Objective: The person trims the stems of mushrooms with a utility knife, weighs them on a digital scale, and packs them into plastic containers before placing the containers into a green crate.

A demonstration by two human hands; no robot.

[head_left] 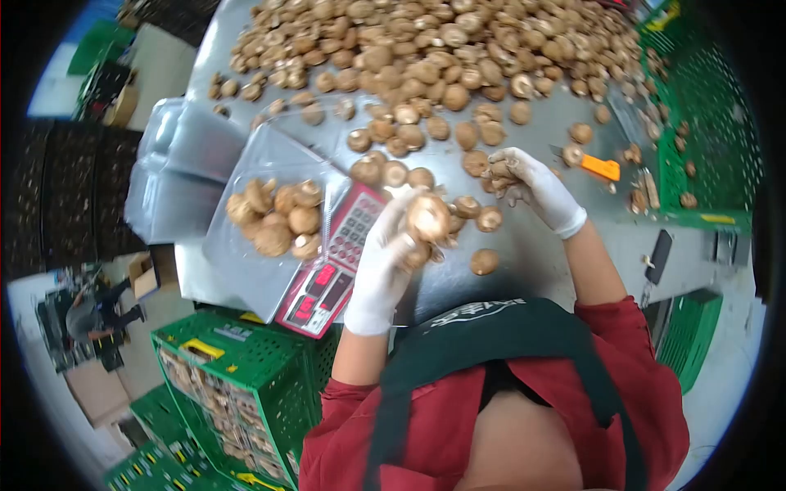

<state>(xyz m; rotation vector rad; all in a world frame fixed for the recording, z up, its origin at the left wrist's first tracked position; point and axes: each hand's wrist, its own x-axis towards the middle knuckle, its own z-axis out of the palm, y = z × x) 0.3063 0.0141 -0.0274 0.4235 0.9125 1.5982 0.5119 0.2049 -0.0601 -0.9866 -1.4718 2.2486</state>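
Note:
Mushrooms are held in my left hand, which wears a white glove and is closed around them beside the red scale. My right hand, also gloved, has its fingers closed on a mushroom above the metal table. On the scale's left part rests a clear plastic tray with several brown mushrooms in it. Loose mushrooms lie between and around my hands. The scale's red digits are too blurred to read.
A large mushroom pile covers the back of the metal table. Stacked clear trays stand at the left, green crates below. An orange-handled knife and a green crate are right. A person is far left.

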